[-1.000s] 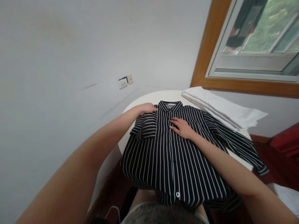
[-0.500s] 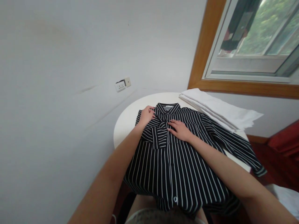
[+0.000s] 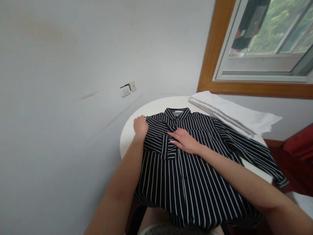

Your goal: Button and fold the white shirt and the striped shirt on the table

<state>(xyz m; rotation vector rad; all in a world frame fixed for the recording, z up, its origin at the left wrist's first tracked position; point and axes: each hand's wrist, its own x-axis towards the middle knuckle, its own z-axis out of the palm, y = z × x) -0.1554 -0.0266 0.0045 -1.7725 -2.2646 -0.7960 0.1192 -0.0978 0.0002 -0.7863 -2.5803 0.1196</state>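
Note:
A black shirt with white stripes lies front up, its collar at the far side and its hem hanging over the near edge. The sleeve on the left is folded inward across the chest, and its cuff rests near the button line. My left hand is closed on the folded edge by the left shoulder, fingertips partly hidden. Lying on the chest, my right hand has its fingers stretched out, their tips touching the cuff area. The other sleeve extends to the right, past the table edge.
Under the shirt is a round white table against the wall. Folded white cloth lies at its back right, beside the shirt. A wood-framed window is at right, and a wall socket sits behind the table.
My left hand has moved left from near the collar to the shirt's outer edge and closed on it. My right hand has shifted slightly down and left, and the folded sleeve looks flatter.

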